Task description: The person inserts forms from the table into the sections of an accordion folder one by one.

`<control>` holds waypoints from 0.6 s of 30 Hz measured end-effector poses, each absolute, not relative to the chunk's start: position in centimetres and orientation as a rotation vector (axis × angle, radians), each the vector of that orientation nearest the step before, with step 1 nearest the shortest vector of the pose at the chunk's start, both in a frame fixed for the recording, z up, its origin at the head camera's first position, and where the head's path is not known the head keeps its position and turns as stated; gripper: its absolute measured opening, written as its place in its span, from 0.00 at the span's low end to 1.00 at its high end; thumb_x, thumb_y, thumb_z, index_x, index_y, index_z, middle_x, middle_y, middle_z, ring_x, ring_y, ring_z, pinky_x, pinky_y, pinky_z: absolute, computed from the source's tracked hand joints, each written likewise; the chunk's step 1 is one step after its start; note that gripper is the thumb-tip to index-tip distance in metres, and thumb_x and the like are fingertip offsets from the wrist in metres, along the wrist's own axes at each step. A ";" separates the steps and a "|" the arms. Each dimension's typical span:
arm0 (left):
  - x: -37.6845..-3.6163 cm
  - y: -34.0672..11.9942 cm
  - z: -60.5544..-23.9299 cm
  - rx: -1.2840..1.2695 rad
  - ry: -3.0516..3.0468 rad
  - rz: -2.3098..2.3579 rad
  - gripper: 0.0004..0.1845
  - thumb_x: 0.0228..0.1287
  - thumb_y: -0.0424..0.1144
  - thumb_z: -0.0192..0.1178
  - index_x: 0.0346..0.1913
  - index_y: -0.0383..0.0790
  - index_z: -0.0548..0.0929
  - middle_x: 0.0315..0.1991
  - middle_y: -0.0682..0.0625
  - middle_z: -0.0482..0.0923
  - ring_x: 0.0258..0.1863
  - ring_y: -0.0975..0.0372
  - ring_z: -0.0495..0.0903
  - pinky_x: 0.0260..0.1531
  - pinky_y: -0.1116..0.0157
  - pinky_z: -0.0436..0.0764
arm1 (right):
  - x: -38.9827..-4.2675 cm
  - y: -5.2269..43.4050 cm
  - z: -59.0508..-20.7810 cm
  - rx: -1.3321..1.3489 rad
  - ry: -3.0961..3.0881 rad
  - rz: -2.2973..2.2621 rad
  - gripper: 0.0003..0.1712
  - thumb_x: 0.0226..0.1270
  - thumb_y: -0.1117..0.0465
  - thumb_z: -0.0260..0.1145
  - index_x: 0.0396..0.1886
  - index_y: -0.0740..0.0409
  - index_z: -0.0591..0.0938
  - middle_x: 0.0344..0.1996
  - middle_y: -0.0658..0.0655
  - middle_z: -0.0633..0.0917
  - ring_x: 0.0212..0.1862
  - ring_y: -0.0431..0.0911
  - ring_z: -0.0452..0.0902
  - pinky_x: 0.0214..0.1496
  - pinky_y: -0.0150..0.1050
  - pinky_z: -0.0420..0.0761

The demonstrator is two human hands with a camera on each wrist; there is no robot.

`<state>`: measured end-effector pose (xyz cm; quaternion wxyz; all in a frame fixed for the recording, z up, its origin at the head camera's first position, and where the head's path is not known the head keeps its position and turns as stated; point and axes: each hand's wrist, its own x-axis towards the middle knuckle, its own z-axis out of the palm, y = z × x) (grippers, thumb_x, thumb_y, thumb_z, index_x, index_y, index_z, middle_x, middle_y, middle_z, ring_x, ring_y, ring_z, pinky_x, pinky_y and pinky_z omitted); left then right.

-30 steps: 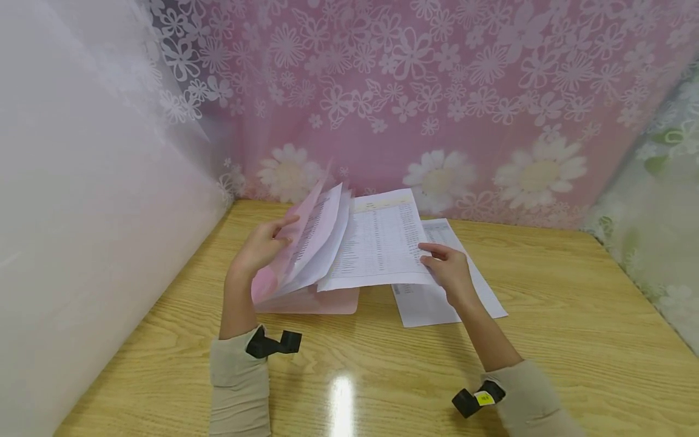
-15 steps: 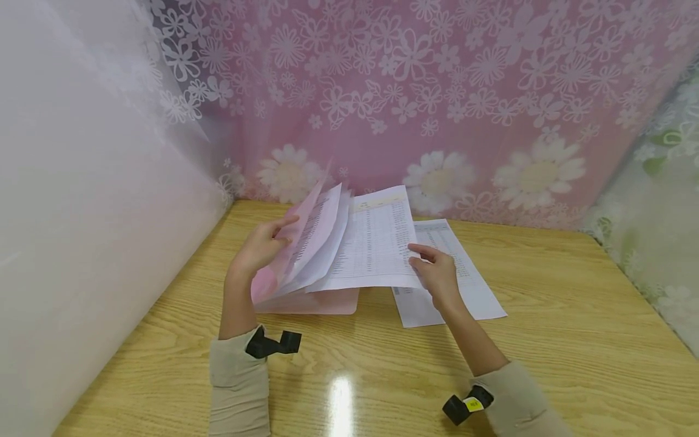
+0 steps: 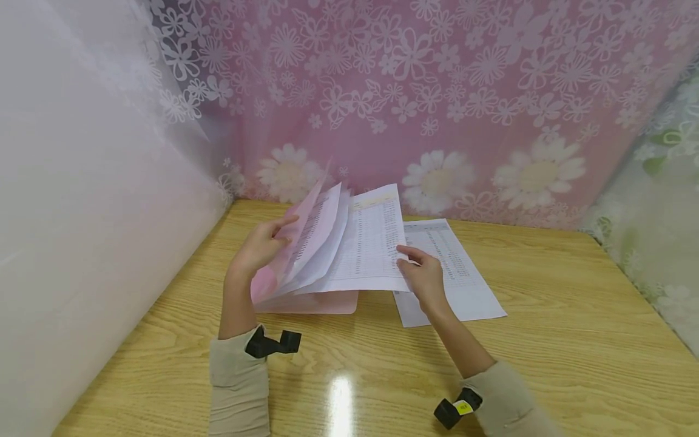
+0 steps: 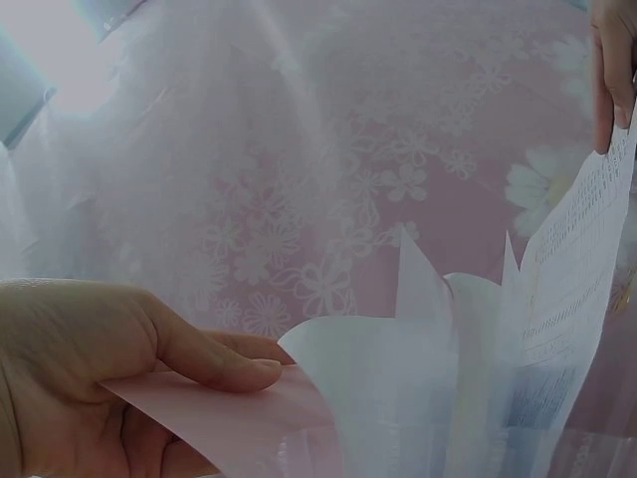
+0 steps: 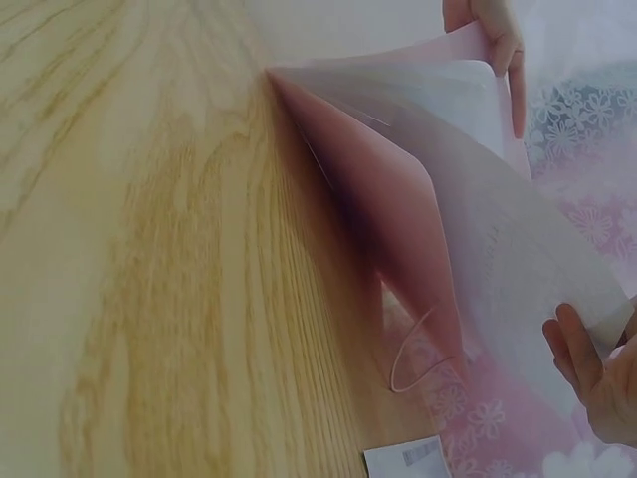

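A pink folder (image 3: 327,302) stands spread on the table, with several pages fanned upward inside it. My left hand (image 3: 261,247) grips its raised pink cover (image 4: 269,408), thumb on the inner side in the left wrist view. A white sheet printed with a table (image 3: 377,243) reaches from between the pages out to the right. Its right edge is pinched between the thumb and fingers of my right hand (image 3: 425,276). The sheet's left edge is hidden behind the raised pages. Both hands show in the right wrist view, the right hand (image 5: 602,373) on the sheet's edge.
A second printed sheet (image 3: 464,282) lies flat on the wooden table (image 3: 573,315), partly under the held sheet. A thin elastic loop (image 5: 398,363) hangs by the folder's cover. A flowered pink curtain (image 3: 382,133) backs the table, and a pale wall (image 3: 120,182) borders its left side.
My right hand has moved left with the printed sheet, which goes deeper among the folder's pages. More of the sheet lying on the table shows. My left hand has stayed put.
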<state>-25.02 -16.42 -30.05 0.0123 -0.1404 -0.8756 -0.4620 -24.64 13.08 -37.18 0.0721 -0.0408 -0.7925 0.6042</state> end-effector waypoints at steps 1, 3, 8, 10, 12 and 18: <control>-25.0 -16.4 -30.0 -0.437 -2.729 -1.441 0.26 0.63 0.25 0.46 0.65 0.35 0.67 0.63 0.38 0.62 0.13 0.66 0.51 0.16 0.70 0.59 | -24.6 12.9 -37.2 -0.113 -2.378 1.814 0.19 0.61 0.68 0.59 0.54 0.63 0.78 0.55 0.61 0.73 0.42 0.47 0.73 0.33 0.29 0.73; -25.0 -16.4 -30.0 -0.434 -2.730 -1.436 0.26 0.63 0.25 0.46 0.65 0.35 0.67 0.63 0.38 0.62 0.13 0.66 0.51 0.16 0.70 0.59 | -24.5 12.7 -37.3 -0.094 -2.375 1.806 0.19 0.61 0.68 0.59 0.53 0.63 0.79 0.55 0.61 0.73 0.42 0.47 0.73 0.33 0.30 0.73; -25.0 -16.4 -30.0 -0.435 -2.728 -1.421 0.26 0.62 0.24 0.46 0.65 0.34 0.67 0.63 0.37 0.61 0.15 0.64 0.51 0.20 0.68 0.61 | -24.4 12.2 -37.5 -0.059 -2.389 1.771 0.19 0.60 0.67 0.59 0.53 0.61 0.79 0.55 0.61 0.73 0.32 0.44 0.73 0.27 0.31 0.69; -25.0 -16.4 -29.9 -0.436 -2.727 -1.420 0.26 0.62 0.24 0.46 0.64 0.34 0.67 0.63 0.38 0.62 0.16 0.63 0.51 0.20 0.67 0.61 | -24.3 12.1 -37.5 -0.048 -2.404 1.773 0.20 0.60 0.66 0.59 0.53 0.60 0.79 0.56 0.60 0.72 0.25 0.41 0.70 0.22 0.30 0.67; -25.0 -16.4 -30.0 -0.435 -2.727 -1.422 0.26 0.62 0.24 0.46 0.64 0.34 0.67 0.63 0.38 0.62 0.17 0.62 0.53 0.21 0.67 0.61 | -24.2 12.0 -37.6 -0.033 -2.424 1.780 0.20 0.60 0.66 0.58 0.54 0.59 0.78 0.56 0.60 0.71 0.19 0.39 0.65 0.19 0.29 0.63; -25.2 -16.5 -30.2 -0.425 -2.737 -1.426 0.26 0.62 0.24 0.45 0.65 0.35 0.67 0.65 0.38 0.59 0.46 0.52 0.65 0.35 0.61 0.66 | -23.9 11.6 -37.7 0.014 -2.466 1.801 0.22 0.59 0.66 0.58 0.56 0.59 0.76 0.42 0.58 0.78 0.15 0.38 0.60 0.17 0.29 0.63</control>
